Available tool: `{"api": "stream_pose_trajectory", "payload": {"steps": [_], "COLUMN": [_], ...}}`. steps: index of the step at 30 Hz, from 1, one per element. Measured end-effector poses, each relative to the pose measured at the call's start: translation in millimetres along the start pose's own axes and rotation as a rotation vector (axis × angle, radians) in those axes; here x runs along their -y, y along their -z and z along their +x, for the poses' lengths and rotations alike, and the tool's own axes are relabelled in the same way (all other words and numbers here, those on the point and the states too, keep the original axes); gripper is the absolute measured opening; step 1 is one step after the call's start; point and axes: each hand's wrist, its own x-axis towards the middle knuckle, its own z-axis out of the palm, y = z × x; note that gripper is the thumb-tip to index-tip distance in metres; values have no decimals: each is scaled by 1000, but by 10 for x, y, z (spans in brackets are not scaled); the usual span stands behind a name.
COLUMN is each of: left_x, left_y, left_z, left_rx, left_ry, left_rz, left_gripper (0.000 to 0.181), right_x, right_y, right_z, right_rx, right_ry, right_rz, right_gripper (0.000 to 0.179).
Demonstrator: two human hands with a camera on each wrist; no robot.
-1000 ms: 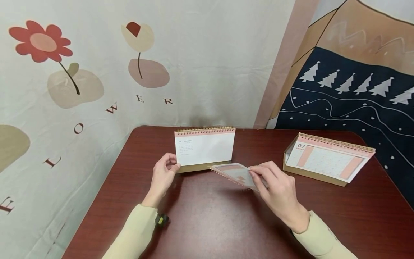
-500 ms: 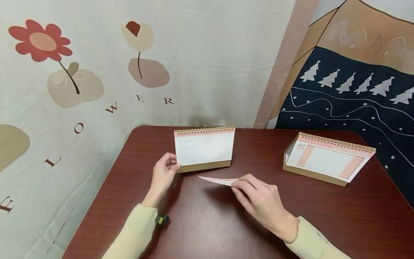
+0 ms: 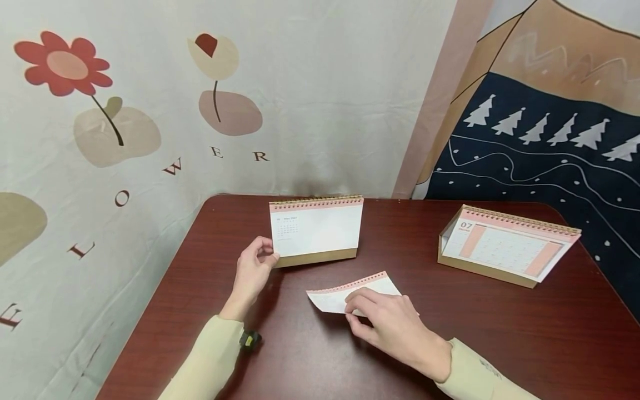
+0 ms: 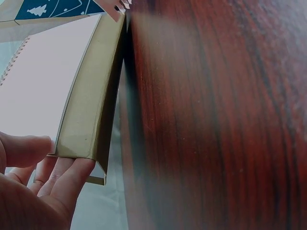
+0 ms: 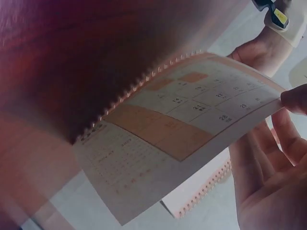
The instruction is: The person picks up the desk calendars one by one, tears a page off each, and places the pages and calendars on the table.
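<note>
A desk calendar (image 3: 322, 229) with a white page, a pink top strip and a gold spiral stands at the back middle of the table. My left hand (image 3: 251, 272) grips its lower left corner; in the left wrist view the thumb (image 4: 29, 150) lies on the page and the fingers are at the end of the brown cardboard base (image 4: 91, 105). A loose calendar page (image 3: 330, 300) with a row of punched holes is pinched in my right hand (image 3: 395, 328), in front of the calendar. The right wrist view shows the page's printed date grid (image 5: 196, 103), and the sheet bends.
A second desk calendar (image 3: 510, 250), showing 07, stands at the right on the dark red wooden table (image 3: 280, 355). A printed cloth (image 3: 330, 100) hangs behind the table, with a dark tree-patterned one (image 3: 540, 161) at the right.
My right hand has moved left and toward me with the loose page. The page has turned, so its punched edge now points away from me. The left hand and the calendar stay put.
</note>
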Motion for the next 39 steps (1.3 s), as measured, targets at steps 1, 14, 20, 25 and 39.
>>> {"api": "stream_pose_trajectory", "payload": {"steps": [1, 14, 20, 25, 39], "left_x": [1, 19, 20, 9, 2], "left_y": [-1, -12, -19, -17, -18], "left_z": [0, -7, -9, -1, -4], "left_rx": [0, -3, -3, -7, 0], "left_ry": [1, 11, 10, 7, 14], "left_rz": [-2, -20, -28, -33, -61], "left_gripper": [16, 16, 15, 15, 14], "right_x": [2, 31, 56, 92, 139], "right_y": [-10, -127, -204, -202, -220], "right_z": [-6, -63, -100, -118, -132], "right_rx": [10, 273, 328, 422, 557], "right_ry": [-3, -83, -130, -252, -233], "right_rz": [7, 173, 265, 327, 167], "right_gripper": [7, 10, 12, 12, 25]}}
